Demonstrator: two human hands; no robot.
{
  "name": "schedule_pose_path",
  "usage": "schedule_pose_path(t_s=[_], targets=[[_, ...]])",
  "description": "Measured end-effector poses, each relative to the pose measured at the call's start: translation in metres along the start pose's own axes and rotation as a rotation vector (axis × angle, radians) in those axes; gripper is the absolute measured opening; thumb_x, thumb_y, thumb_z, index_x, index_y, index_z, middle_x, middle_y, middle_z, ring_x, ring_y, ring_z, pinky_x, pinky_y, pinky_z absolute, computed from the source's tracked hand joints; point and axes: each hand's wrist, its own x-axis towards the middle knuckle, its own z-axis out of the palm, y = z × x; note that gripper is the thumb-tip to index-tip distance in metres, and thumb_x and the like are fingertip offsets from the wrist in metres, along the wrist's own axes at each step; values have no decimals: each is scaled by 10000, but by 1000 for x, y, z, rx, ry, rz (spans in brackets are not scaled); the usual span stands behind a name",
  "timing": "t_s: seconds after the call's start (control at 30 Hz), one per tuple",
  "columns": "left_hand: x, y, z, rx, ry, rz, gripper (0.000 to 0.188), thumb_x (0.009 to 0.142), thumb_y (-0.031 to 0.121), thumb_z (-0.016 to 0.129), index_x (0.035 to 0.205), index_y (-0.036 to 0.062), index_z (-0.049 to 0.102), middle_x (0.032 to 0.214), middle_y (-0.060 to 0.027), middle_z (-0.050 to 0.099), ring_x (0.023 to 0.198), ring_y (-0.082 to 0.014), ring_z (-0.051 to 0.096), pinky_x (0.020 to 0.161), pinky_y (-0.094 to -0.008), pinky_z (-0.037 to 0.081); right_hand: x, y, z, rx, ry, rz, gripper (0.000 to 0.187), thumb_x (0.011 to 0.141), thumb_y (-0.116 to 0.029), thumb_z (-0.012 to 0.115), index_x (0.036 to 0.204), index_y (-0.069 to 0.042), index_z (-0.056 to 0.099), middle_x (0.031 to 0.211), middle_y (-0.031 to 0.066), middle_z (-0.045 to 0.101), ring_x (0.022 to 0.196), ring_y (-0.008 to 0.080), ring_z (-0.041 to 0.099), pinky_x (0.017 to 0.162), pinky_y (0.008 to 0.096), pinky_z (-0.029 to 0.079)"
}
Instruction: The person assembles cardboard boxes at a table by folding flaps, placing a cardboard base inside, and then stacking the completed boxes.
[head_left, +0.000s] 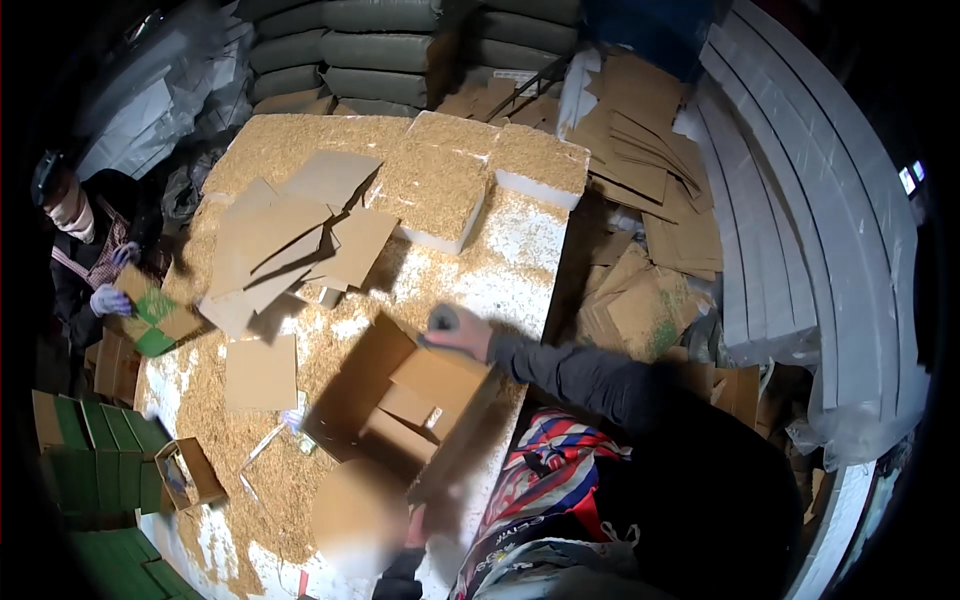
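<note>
Beyond a white table (525, 235) rise stacked grey sacks (375, 52), long pale panels (790, 200) lining the right.

- We wear a long, dark, creased right sleeve (590, 378).
- Our left cuff (400, 578) is dark too, partly visible.
- Our apron (550, 465) bears red, white and blue stripes, with pale lettering on black lower down.
- Our right hand (458, 332) seems gloved, grey at the fingers.

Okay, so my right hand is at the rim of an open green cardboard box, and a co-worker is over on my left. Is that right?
Not quite: the open cardboard box is brown, not green, as the head view shows. Your right hand is indeed at its rim, and a co-worker is over on your left.
</note>
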Motion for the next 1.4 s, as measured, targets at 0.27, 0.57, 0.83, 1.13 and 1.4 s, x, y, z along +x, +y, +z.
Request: schedule_pose_path(t_s=[0.27, 0.57, 0.83, 1.13, 1.4], targets=[[142, 51, -99, -487, 552, -883, 494, 743, 88, 600, 1181, -68, 432, 1129, -191, 521, 984, -244, 516, 819, -324, 435, 6, -15, -82, -453, -33, -296, 570, 726, -402, 639, 1117, -16, 485, 1178, 184, 469, 1107, 322, 434, 970, 406, 313], [144, 30, -86, -477, 570, -960, 498, 709, 33, 610, 1162, -84, 439, 1069, -206, 544, 894, -274, 545, 805, -359, 441, 98, 97, -464, 483, 875, -162, 484, 790, -138, 626, 1181, 27, 393, 1125, 99, 499, 964, 170, 526, 827, 307, 435], [112, 27, -88, -540, 616, -1023, 494, 715, 26, 611, 1163, -87, 434, 1072, -191, 544, 896, -263, 541, 800, -354, 444, 40, 62, -408, 734, 737, -52, 330, 823, -101, 552, 1132, -20, 470, 1004, 91, 572, 870, 187, 580, 747, 290, 480], [145, 26, -74, -540, 484, -848, 445, 838, 206, 545, 1211, -8, 433, 1124, -164, 538, 1031, -215, 513, 871, -315, 394, -32, -105, -148, 942, 203, 187, 289, 870, -148, 488, 1117, 3, 481, 960, 86, 595, 821, 171, 589, 715, 301, 494], [127, 43, -74, -2176, 538, 58, 469, 909, 303, 343, 1310, 64, 291, 1299, -84, 368, 1153, -218, 373, 966, -347, 314, -32, -35, 30, 346, -427, 201, 349, 903, -162, 404, 1202, 15, 442, 1147, 102, 517, 1040, 165, 492, 905, 269, 369]])
